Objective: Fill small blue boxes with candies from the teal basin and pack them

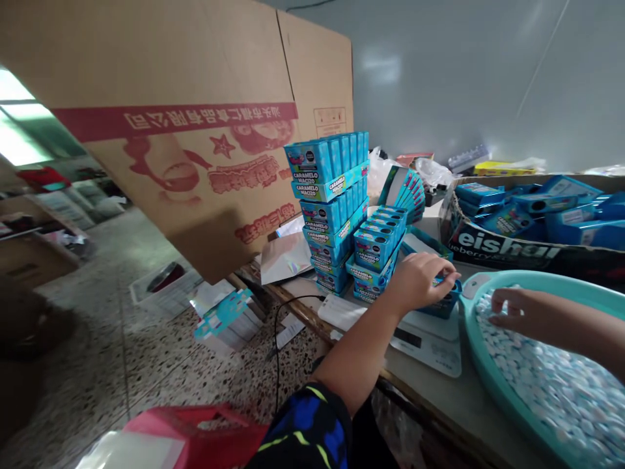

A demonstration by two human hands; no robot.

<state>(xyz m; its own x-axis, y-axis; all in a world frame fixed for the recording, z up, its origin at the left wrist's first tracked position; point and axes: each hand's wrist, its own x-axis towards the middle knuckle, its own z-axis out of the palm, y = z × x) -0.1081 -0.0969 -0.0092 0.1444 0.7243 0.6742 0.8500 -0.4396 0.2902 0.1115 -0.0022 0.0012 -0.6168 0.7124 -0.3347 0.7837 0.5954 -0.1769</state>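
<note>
My left hand (424, 281) is closed, fingers curled in, above a blue box (445, 299) on the white scale (432, 348). What its fingers hold, if anything, is hidden. Over the near-left part of a teal basin (471, 339), my right hand (510, 309) curls its thumb and fingers toward each other, close to small round white and pale blue candies (561, 384). I cannot make out what lies between those fingertips. Beyond my left forearm stand a tall stack of blue "Caramelo Macizo" boxes (327, 202) and a shorter stack (378, 244) beside it.
A big cardboard sheet (185, 85) leans at the left. Behind the basin, a black carton (512, 247) holds several blue packs (561, 202). Fanned flat cartons (407, 195) lie behind the stacks. A cable (278, 339) hangs over the table edge. A red stool (205, 433) stands below.
</note>
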